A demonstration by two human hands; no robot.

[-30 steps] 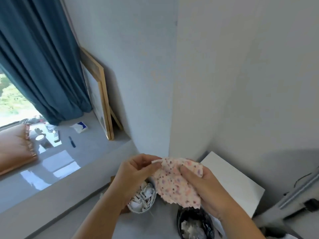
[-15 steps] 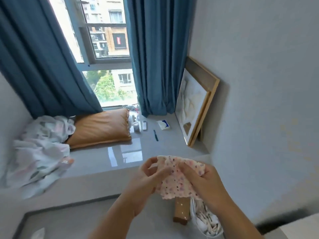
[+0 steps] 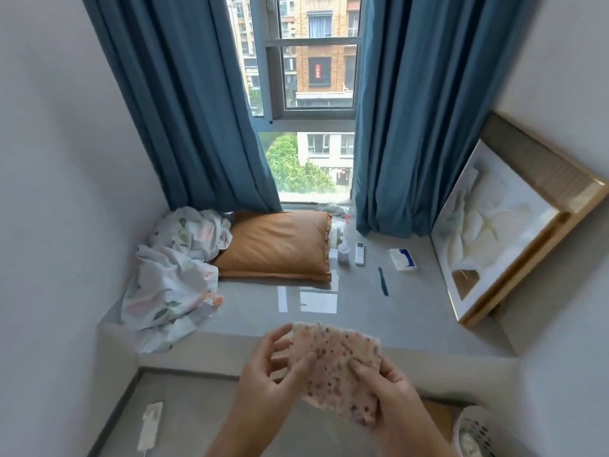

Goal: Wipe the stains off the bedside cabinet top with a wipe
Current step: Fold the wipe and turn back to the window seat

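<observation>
Holding a speckled pink wipe (image 3: 336,367) between them, left hand (image 3: 267,374) pinches its left edge, right hand (image 3: 392,397) grips lower right corner. Bedside cabinet not in view. Far: grey window ledge (image 3: 379,311) with orange pillow (image 3: 276,249), crumpled sheet (image 3: 171,275), remote (image 3: 360,253). Framed picture (image 3: 501,225) leans right; white basket (image 3: 478,433) cut off at bottom right.
</observation>
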